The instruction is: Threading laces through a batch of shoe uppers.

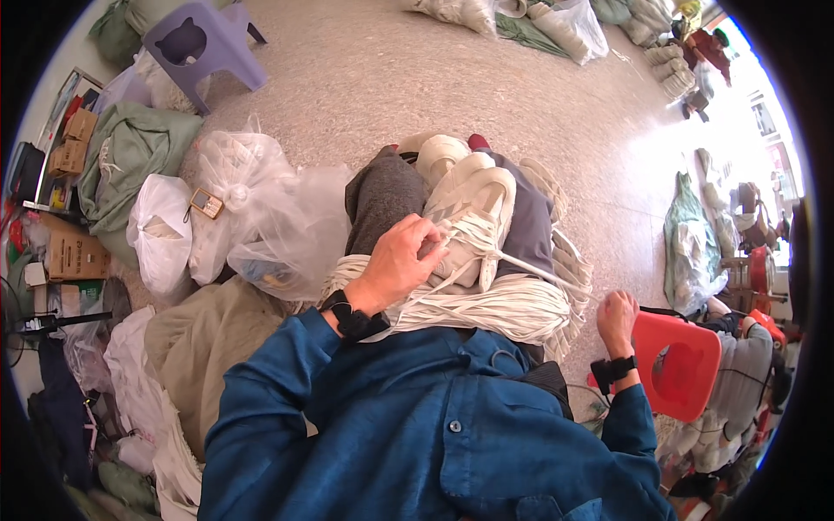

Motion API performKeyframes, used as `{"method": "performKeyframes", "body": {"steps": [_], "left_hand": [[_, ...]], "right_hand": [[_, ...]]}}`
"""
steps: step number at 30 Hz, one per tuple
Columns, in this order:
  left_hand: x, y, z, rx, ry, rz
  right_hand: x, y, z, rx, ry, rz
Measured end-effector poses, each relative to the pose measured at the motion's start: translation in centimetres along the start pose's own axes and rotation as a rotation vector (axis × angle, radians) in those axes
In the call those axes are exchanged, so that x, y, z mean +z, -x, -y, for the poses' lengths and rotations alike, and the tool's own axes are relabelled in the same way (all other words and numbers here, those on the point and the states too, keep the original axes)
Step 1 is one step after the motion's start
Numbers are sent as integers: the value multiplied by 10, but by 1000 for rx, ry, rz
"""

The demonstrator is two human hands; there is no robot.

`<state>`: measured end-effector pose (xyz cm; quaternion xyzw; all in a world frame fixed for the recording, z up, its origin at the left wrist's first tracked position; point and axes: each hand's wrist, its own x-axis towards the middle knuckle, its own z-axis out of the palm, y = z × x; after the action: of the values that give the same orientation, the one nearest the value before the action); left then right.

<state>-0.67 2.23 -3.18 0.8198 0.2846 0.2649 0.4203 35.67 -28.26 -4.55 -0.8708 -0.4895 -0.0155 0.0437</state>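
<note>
This looks like a small handwork room. Around the left hand (391,269), just below its fingers (426,231), lies a thick bundle of white cords (486,314), with pale shoes (488,184) just beyond them. Filled plastic bags (304,221) crowd their left, cardboard boxes (76,252) farther left; stuffed sacks (460,12) lie well ahead. A red plastic stool (651,340) stands just beside the right hand's (617,323) fingers.

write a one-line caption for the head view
Left hand at a pale shoe, white laces stretched from the shoe to the right hand, near a red stool.
</note>
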Motion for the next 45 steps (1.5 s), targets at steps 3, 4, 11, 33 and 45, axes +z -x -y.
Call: {"method": "performKeyframes", "body": {"steps": [3, 4, 11, 33, 45], "left_hand": [[1, -5, -3, -143, 140, -6], [0, -6, -5, -142, 135, -2], [1, -22, 4, 177, -113, 36], [-21, -53, -8, -222, 109, 443], [-6, -44, 4, -64, -57, 392]], "right_hand": [[9, 20, -18, 144, 276, 225], [10, 18, -4, 99, 107, 209], [-19, -45, 141, -340, -469, -71], [-4, -62, 202, -383, -728, 145], [-49, -45, 171, -351, -876, 391]]}}
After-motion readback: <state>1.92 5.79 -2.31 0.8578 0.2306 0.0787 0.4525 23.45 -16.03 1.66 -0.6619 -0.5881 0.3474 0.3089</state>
